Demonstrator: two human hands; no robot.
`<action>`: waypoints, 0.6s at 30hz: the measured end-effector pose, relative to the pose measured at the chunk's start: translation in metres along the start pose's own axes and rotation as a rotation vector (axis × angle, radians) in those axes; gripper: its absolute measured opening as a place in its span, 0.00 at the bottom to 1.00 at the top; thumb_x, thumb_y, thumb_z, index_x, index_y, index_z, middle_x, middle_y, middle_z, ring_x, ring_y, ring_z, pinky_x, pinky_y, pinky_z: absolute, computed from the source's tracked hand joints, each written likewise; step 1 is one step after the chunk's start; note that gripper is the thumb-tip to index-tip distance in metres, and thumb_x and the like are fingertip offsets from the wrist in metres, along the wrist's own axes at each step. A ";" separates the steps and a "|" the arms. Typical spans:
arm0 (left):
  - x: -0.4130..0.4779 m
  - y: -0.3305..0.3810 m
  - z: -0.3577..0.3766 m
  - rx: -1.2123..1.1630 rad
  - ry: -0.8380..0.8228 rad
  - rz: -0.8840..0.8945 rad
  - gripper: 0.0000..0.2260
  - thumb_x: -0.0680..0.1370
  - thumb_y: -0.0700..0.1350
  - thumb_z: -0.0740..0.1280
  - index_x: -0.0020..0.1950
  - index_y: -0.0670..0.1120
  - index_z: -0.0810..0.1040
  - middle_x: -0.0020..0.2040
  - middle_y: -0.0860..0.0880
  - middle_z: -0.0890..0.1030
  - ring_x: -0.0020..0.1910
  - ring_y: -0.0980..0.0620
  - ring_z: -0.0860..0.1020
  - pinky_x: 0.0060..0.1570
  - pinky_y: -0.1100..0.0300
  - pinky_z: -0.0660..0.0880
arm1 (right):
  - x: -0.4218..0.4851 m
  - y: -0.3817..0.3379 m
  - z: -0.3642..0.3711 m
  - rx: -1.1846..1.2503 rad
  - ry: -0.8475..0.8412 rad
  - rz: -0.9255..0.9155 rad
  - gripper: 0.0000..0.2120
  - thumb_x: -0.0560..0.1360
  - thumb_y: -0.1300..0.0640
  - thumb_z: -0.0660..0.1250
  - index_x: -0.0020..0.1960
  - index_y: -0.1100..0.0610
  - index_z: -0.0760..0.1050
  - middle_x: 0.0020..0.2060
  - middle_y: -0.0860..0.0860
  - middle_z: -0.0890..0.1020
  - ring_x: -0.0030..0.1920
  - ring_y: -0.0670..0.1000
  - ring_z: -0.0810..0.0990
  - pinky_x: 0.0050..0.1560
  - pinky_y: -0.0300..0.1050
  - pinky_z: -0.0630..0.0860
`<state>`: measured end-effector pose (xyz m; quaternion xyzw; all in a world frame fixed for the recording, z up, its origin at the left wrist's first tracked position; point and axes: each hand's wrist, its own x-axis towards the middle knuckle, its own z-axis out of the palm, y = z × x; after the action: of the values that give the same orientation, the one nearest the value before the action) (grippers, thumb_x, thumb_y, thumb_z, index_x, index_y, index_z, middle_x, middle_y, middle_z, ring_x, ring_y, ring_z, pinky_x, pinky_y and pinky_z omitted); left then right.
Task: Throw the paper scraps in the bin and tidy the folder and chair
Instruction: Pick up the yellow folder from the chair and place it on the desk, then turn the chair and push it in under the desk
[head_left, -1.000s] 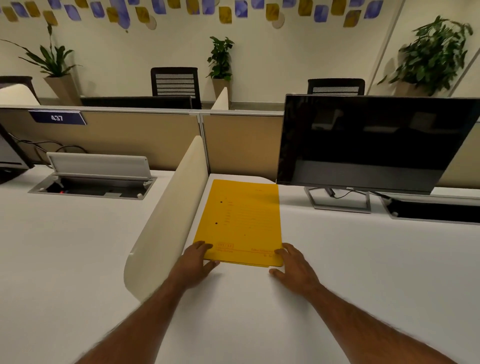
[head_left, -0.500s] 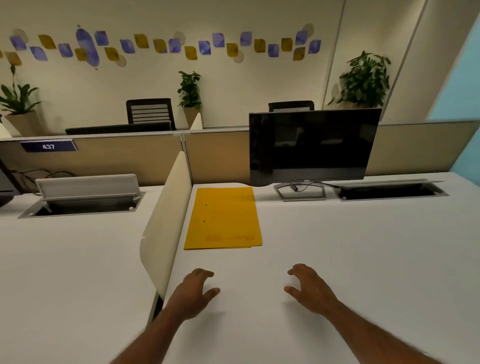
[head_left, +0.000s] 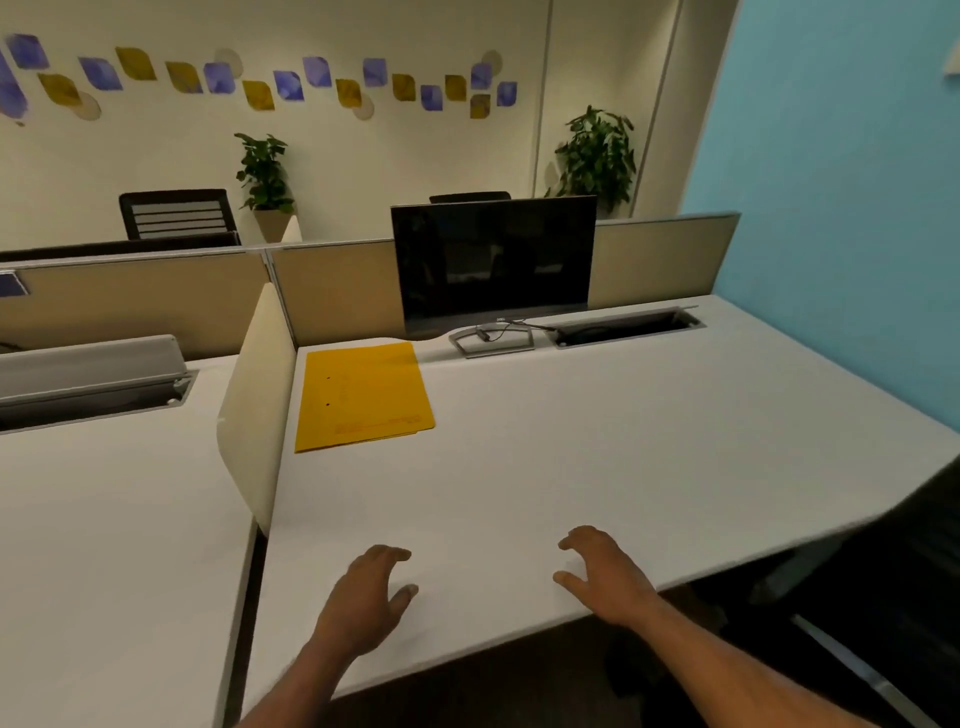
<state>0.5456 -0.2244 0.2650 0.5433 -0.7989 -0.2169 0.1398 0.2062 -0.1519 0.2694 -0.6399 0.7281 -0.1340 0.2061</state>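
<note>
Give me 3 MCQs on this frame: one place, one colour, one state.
1. Where does the folder lie?
A. on the desk beside the side divider, left of the monitor
B. under the monitor stand
C. in the cable tray

2. What colour is the folder?
A. blue
B. yellow
C. white

3. What are the hands doing?
A. both grip the folder
B. the left holds a paper scrap
C. both hold nothing, fingers loosely curved

Answers:
1 A: it lies flat on the desk, next to the side divider and left of the monitor.
2 B: its cover is plain yellow.
3 C: the left hand and right hand are over the desk's near edge, well short of the folder.
</note>
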 end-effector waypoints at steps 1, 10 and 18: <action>-0.007 0.006 0.005 -0.010 -0.005 0.004 0.21 0.77 0.57 0.65 0.69 0.54 0.70 0.69 0.57 0.71 0.68 0.55 0.70 0.65 0.60 0.69 | -0.011 0.004 -0.002 -0.001 0.004 0.010 0.24 0.76 0.41 0.64 0.69 0.48 0.67 0.72 0.45 0.66 0.72 0.46 0.64 0.71 0.42 0.63; -0.054 0.061 0.041 -0.011 -0.031 0.043 0.20 0.77 0.56 0.65 0.69 0.55 0.70 0.69 0.56 0.72 0.68 0.55 0.70 0.66 0.58 0.69 | -0.095 0.055 -0.024 0.013 0.085 0.062 0.24 0.74 0.40 0.65 0.66 0.48 0.70 0.63 0.45 0.74 0.63 0.45 0.72 0.65 0.40 0.69; -0.104 0.154 0.097 -0.052 -0.066 0.124 0.19 0.76 0.55 0.67 0.67 0.56 0.72 0.65 0.55 0.75 0.62 0.58 0.73 0.63 0.61 0.72 | -0.188 0.135 -0.053 0.034 0.179 0.106 0.24 0.74 0.40 0.67 0.66 0.48 0.71 0.63 0.44 0.75 0.64 0.44 0.72 0.65 0.40 0.70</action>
<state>0.4151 -0.0603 0.2586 0.4818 -0.8292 -0.2462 0.1406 0.0805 0.0498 0.2783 -0.5823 0.7741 -0.1920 0.1577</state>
